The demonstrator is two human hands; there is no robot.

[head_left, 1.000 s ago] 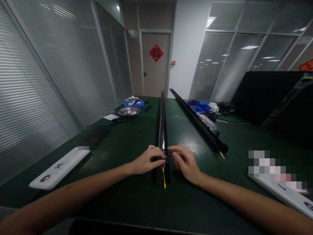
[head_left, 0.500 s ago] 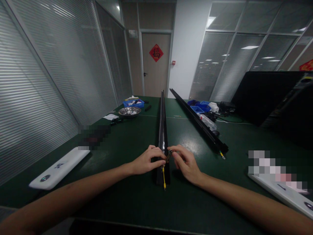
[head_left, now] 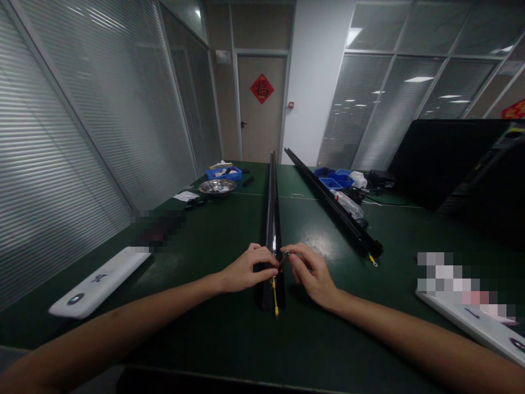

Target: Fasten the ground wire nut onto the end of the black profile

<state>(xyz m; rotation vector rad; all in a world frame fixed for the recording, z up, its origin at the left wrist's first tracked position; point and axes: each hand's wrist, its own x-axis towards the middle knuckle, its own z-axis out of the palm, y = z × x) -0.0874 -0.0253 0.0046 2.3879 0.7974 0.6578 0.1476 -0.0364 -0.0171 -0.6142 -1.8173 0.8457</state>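
A long black rail lies lengthwise on the green table in front of me. From its near end a short yellow wire with a terminal hangs toward me. My left hand is curled over the rail close to this end, thumb and fingers closed on it just above the wire. Between the thumb and fingers of my right hand is a small metal wrench. It slants down to the left, and its lower tip reaches the rail by my left thumb. My left fingers partly hide where it meets the rail.
A second black rail with a yellow wire lies to the right. Behind it are blue bins and a plastic bottle. At left stand a metal bowl, a blue basket and a white panel. Another white panel is at right.
The wrench in my right fingers has turned slightly. Both hands stay in nearly the same place, and the rail has not visibly moved.
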